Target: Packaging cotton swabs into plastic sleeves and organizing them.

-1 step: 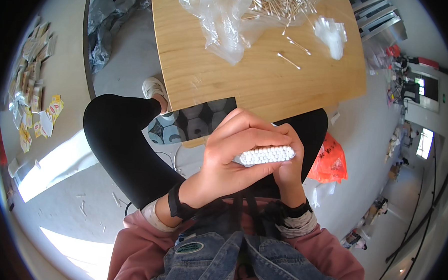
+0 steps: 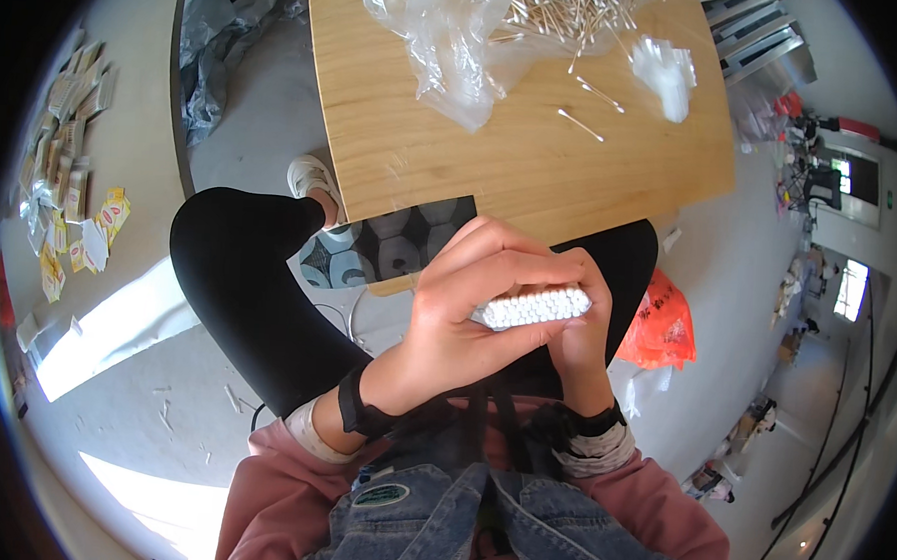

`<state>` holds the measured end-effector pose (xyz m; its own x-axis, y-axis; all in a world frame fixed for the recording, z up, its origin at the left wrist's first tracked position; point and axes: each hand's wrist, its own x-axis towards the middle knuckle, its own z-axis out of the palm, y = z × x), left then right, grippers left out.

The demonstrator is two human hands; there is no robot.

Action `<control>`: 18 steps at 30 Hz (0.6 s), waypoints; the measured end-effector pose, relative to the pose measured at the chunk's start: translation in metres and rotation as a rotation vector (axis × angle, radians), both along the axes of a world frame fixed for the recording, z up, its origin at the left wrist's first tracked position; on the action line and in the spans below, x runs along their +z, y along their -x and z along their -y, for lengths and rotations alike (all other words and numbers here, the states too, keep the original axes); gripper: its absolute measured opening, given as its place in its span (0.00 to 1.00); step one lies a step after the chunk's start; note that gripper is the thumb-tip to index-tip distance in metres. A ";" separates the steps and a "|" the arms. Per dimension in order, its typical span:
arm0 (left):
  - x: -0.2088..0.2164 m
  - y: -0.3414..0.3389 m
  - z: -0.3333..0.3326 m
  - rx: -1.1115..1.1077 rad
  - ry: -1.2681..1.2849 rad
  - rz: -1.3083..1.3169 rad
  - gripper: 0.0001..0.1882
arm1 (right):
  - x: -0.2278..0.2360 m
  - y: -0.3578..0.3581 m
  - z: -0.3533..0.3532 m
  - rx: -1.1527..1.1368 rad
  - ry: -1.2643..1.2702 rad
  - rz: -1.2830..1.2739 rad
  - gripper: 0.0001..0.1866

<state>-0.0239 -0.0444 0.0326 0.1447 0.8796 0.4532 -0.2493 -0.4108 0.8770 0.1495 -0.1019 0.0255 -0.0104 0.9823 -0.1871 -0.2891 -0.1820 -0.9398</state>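
Observation:
In front of my chest, both hands hold a tight bundle of cotton swabs (image 2: 532, 307) with its white tips facing up. My left hand (image 2: 462, 316) wraps over the bundle from the left and top. My right hand (image 2: 583, 336) closes on its right end from below. Beyond the hands is a wooden table (image 2: 513, 173). On its far side lies a clear plastic bag (image 2: 449, 40) next to a heap of loose cotton swabs (image 2: 560, 10). Two single swabs (image 2: 581, 125) lie on the bare wood.
A small clear packet (image 2: 666, 74) lies at the table's right. A dark patterned cushion (image 2: 400, 243) sits by my knees under the near edge. An orange bag (image 2: 662, 324) lies on the floor to the right, several yellow packets (image 2: 67, 193) to the left, and grey plastic sheeting (image 2: 219, 30) at the far left.

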 end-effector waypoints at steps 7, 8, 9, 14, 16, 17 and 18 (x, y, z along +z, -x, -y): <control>0.006 0.009 0.000 0.003 0.189 -0.007 0.26 | 0.014 0.004 -0.012 -0.175 -0.080 0.132 0.07; 0.008 0.011 0.000 0.008 0.281 -0.011 0.25 | 0.017 0.006 -0.015 -0.230 -0.128 0.159 0.07; 0.009 0.014 -0.001 0.014 0.371 -0.015 0.24 | 0.023 0.009 -0.017 -0.279 -0.150 0.227 0.06; 0.002 0.050 0.005 -0.227 0.775 0.338 0.20 | 0.056 0.044 -0.033 -0.182 -0.225 0.538 0.07; 0.003 0.062 0.018 -0.110 0.774 0.406 0.20 | 0.058 0.066 -0.041 -0.147 -0.320 0.570 0.05; 0.004 0.068 0.025 -0.065 0.761 0.433 0.19 | 0.060 0.074 -0.043 -0.119 -0.395 0.601 0.04; 0.008 0.074 0.030 -0.051 0.755 0.430 0.19 | 0.063 0.082 -0.043 -0.092 -0.469 0.632 0.03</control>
